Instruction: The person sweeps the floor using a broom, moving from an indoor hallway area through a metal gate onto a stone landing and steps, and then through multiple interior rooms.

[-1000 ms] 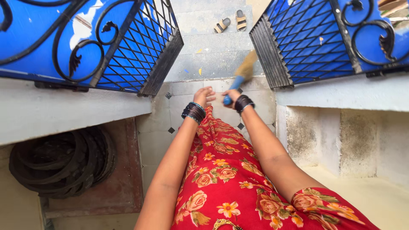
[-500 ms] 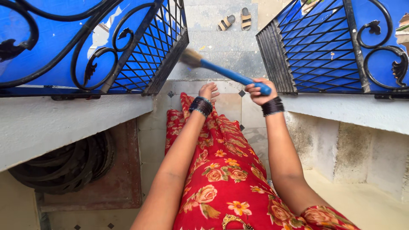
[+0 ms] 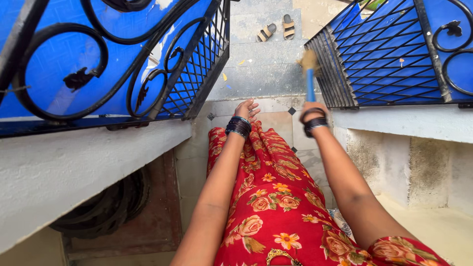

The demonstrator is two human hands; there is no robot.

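My right hand (image 3: pixel 311 108) is closed around the blue handle of a short broom (image 3: pixel 310 79), whose straw-coloured bristles point away from me toward the grey step (image 3: pixel 261 79) by the right gate. My left hand (image 3: pixel 246 108) hangs free beside it with fingers apart, above the tiled threshold (image 3: pixel 276 120), holding nothing. Dark bangles circle both wrists. A red flowered dress (image 3: pixel 276 197) covers my legs below the arms.
Two blue gate leaves with black iron scrollwork stand swung apart, the left gate (image 3: pixel 108 59) and the right gate (image 3: pixel 394 49). A pair of sandals (image 3: pixel 277 28) lies on the far step. A coiled dark hose (image 3: pixel 108 207) rests under the white ledge (image 3: pixel 74 167) at left.
The broom has swung from pointing far left to pointing straight ahead near the right gate. My right hand turned with it; my left hand stayed put. The view has moved forward.
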